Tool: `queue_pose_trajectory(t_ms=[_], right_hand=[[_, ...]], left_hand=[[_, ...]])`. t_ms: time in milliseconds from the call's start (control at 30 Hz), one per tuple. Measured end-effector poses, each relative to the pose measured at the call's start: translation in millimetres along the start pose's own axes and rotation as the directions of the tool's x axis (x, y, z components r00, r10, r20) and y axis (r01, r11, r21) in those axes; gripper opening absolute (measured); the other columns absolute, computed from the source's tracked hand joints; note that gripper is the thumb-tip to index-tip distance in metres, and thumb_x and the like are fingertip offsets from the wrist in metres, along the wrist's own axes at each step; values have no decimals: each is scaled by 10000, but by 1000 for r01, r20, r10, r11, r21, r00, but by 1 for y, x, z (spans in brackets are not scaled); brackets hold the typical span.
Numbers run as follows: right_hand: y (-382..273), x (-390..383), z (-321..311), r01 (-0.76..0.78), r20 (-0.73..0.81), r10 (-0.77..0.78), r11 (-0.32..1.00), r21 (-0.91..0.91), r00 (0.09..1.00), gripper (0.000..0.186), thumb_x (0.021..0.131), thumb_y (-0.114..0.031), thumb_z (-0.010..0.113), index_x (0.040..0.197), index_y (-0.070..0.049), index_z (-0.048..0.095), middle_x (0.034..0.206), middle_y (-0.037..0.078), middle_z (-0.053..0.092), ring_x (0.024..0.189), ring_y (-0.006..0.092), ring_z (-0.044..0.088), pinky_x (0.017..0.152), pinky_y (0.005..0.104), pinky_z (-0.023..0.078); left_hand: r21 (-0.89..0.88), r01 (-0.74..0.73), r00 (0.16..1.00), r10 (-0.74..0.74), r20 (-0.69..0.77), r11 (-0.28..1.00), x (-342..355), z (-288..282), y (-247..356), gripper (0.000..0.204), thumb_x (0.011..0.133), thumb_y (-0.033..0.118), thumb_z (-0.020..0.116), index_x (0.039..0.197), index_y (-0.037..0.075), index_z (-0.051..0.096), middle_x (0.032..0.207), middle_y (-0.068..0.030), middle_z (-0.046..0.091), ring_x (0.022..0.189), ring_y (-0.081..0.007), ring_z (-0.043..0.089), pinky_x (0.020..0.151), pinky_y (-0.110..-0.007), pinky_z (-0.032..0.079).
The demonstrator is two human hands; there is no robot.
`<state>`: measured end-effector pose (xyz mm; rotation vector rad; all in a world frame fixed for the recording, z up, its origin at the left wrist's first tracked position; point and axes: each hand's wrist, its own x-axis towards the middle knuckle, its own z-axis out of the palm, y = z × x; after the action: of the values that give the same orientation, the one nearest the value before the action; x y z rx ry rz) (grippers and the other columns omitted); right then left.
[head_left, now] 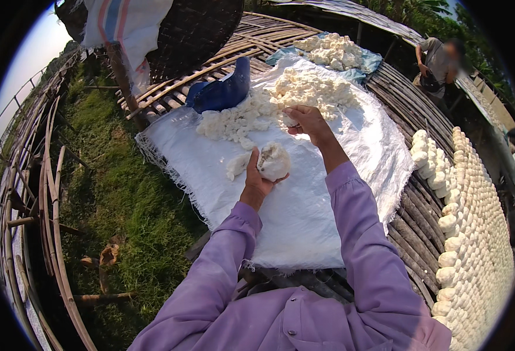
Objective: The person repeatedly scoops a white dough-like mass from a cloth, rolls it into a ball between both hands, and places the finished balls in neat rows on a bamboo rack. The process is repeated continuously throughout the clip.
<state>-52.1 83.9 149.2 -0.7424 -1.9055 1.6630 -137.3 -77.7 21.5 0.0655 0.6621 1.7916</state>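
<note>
My left hand [256,186] cups a rounded white lump [276,161], palm up, with the thumb against its side; a greyish rough patch shows on its top. Just above and to the right, my right hand [307,123] is closed in a pinch, a small white piece [290,121] at its fingertips. Beyond the hands a heap of crumbly white material [311,90] lies on a white woven sheet [304,225]. A smaller clump [235,166] of the same stuff rests left of the lump. What the material is cannot be made out.
A curved blue plastic container [222,89] touches the heap's left side. Rows of white lumps [476,234] cover the slatted bamboo platform [412,105] on the right. Another white pile [333,51] lies on blue sheeting behind. A person [438,64] stands far right; grass [146,234] grows left.
</note>
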Motion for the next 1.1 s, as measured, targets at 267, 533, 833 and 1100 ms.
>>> queue_pose_trajectory(t_ms=[267, 533, 833, 1100], right_hand=[[14, -46, 69, 345, -54, -537, 614, -710, 842, 314, 937, -368, 607, 894, -91, 749, 936, 87, 736, 922, 302, 681, 819, 402, 543], [38, -84, 14, 374, -256, -715, 595, -711, 651, 392, 1001, -368, 556, 1121, -27, 710, 1063, 174, 721, 1064, 352, 667, 945, 440, 515], [38, -125, -75, 54, -407, -310, 845, -531, 859, 426, 972, -430, 573, 829, -59, 726, 834, 124, 719, 717, 283, 669, 700, 400, 539], [62, -193, -127, -83, -412, -134, 880, -467, 901, 483, 1022, -456, 439, 1090, -54, 699, 987, 180, 720, 936, 350, 682, 887, 430, 503]], left_hand=[[-133, -40, 997, 49, 67, 990, 7, 35, 24, 1056, 811, 911, 367, 1477, 93, 420, 1492, -167, 456, 1345, -381, 462, 1104, -573, 385], [-101, -26, 979, 46, 197, 995, 27, 43, -33, 1020, 802, 819, 568, 1486, 86, 382, 1506, -147, 440, 1393, -384, 419, 1128, -606, 364], [26, 120, 931, -121, 344, 992, 14, 106, -100, 980, 840, 803, 539, 1431, 29, 428, 1428, -136, 516, 1269, -353, 534, 1061, -552, 445], [22, 279, 922, -274, 272, 960, 10, 111, -171, 655, 959, 647, 503, 1383, 148, 529, 1359, -95, 585, 1258, -346, 555, 1005, -581, 489]])
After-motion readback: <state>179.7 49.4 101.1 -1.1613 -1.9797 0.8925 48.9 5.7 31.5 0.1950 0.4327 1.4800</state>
